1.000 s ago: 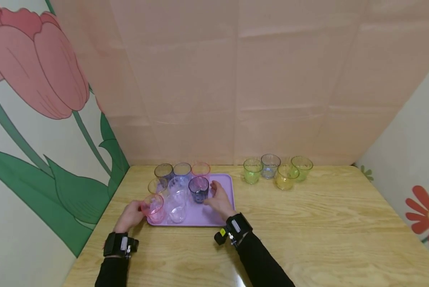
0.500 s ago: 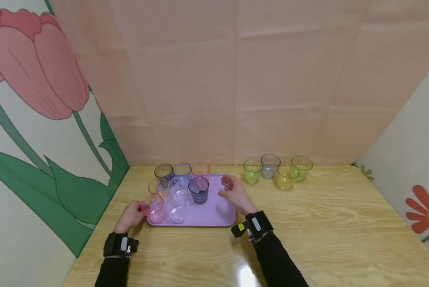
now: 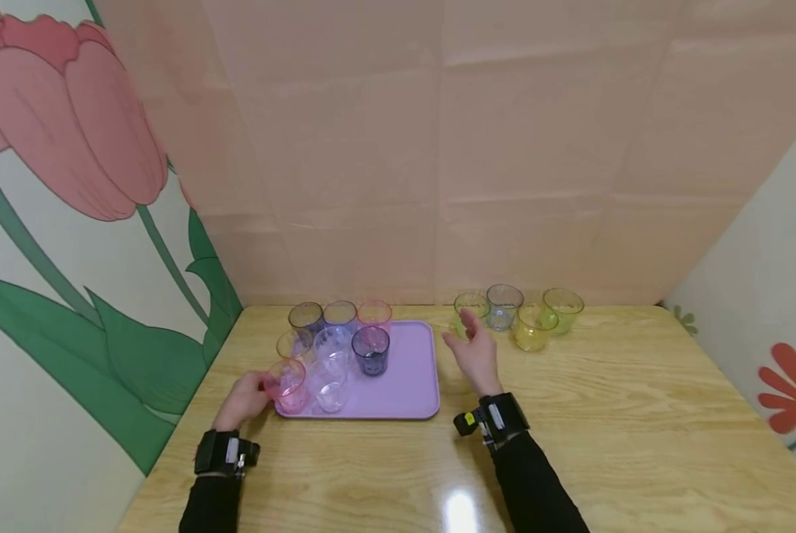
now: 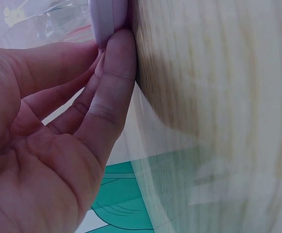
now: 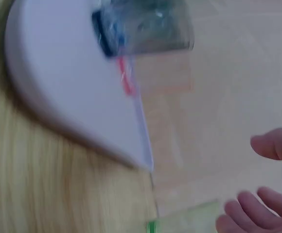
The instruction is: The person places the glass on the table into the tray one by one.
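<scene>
My left hand (image 3: 243, 400) pinches the left edge of the purple tray (image 3: 404, 392) between thumb and fingers; the left wrist view shows them at its rim (image 4: 102, 22). A pink glass (image 3: 286, 389) stands on the tray beside that hand. Several other glasses stand there too, among them a dark grey-blue glass (image 3: 371, 354) and a clear glass (image 3: 332, 392). Right of the tray, my right hand (image 3: 477, 361) hovers with fingers spread and holds nothing. Its fingertips overlap a green glass (image 3: 469, 307) in the head view; contact does not show.
Behind and right of my right hand stand a pale blue glass (image 3: 504, 311), a yellow glass (image 3: 532, 333) and another green glass (image 3: 566, 307), close together on the wooden table (image 3: 637, 414). A pinkish-beige covering (image 3: 437, 148) rises along the table's back edge.
My right hand has left the dark grey-blue glass on the tray and moved right, off the tray and towards the green glass. The left hand has stayed at the tray's edge.
</scene>
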Motion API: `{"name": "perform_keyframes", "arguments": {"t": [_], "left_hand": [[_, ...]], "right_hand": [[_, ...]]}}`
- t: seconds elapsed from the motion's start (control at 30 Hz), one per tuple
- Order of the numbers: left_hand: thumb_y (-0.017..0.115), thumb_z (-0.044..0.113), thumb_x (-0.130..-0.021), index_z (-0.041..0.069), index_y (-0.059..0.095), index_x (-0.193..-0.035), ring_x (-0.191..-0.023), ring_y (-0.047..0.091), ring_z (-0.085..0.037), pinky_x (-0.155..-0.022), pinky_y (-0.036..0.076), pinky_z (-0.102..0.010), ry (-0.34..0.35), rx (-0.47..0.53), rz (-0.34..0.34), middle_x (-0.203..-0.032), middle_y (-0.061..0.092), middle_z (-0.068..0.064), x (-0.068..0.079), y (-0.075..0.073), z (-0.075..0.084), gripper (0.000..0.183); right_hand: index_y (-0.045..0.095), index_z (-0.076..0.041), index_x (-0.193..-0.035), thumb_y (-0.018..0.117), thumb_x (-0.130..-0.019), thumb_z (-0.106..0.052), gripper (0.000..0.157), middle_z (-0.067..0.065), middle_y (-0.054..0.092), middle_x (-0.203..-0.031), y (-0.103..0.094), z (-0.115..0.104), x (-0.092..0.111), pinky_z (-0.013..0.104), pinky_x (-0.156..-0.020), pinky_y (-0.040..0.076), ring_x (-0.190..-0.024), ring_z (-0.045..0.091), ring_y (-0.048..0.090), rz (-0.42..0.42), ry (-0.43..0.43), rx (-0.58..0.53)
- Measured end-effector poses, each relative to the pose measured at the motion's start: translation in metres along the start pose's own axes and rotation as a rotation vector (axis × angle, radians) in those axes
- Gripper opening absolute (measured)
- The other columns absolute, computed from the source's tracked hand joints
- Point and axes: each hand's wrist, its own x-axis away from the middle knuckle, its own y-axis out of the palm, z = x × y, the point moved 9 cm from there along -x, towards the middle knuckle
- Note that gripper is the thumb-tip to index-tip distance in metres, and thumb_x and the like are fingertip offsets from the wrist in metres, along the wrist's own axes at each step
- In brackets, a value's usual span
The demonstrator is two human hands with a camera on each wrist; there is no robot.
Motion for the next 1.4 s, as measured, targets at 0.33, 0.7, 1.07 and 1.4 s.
{"name": "perform_keyframes", "arguments": {"t": [0.33,0.7,1.07,1.4], "left_hand": [[0.064,-0.004,-0.086,-0.002,0.070,-0.090,-0.078,0.053,-0.024,-0.073,0.044,-0.035,-0.025,0.005,-0.004,-0.085,0.064,-0.011,-0.001,0.001,-0.001,0.008],[0.064,-0.003,-0.086,-0.001,0.071,-0.090,-0.082,0.055,-0.024,-0.077,0.045,-0.037,-0.032,0.025,-0.015,-0.086,0.064,-0.010,-0.001,0.004,-0.006,0.008],[0.064,-0.003,-0.088,-0.001,0.071,-0.091,-0.083,0.055,-0.024,-0.078,0.045,-0.037,-0.047,0.008,-0.019,-0.087,0.063,-0.009,-0.004,0.004,-0.007,0.008],[0.063,-0.002,-0.091,0.000,0.071,-0.094,-0.083,0.055,-0.026,-0.076,0.044,-0.038,-0.085,0.006,-0.030,-0.089,0.063,-0.009,-0.005,0.004,-0.009,0.009]], "right_hand": [[0.037,0.005,-0.151,0.072,-0.090,-0.003,0.071,0.028,0.039,-0.153,-0.042,0.025,-0.016,0.052,-0.114,0.032,-0.143,0.043,0.036,0.140,-0.025,0.093],[0.022,0.010,-0.155,0.068,-0.091,0.001,0.079,0.033,0.030,-0.157,-0.033,0.054,-0.023,0.052,-0.115,0.031,-0.146,0.044,0.029,-0.028,0.039,0.040],[0.019,0.008,-0.156,0.068,-0.092,0.000,0.081,0.031,0.025,-0.159,-0.028,0.067,-0.030,0.051,-0.118,0.027,-0.147,0.046,0.026,-0.051,0.109,-0.027],[0.025,0.007,-0.154,0.071,-0.093,-0.008,0.078,0.030,0.030,-0.157,-0.022,0.072,-0.036,0.051,-0.117,0.028,-0.146,0.045,0.030,-0.063,0.161,0.007]]}}
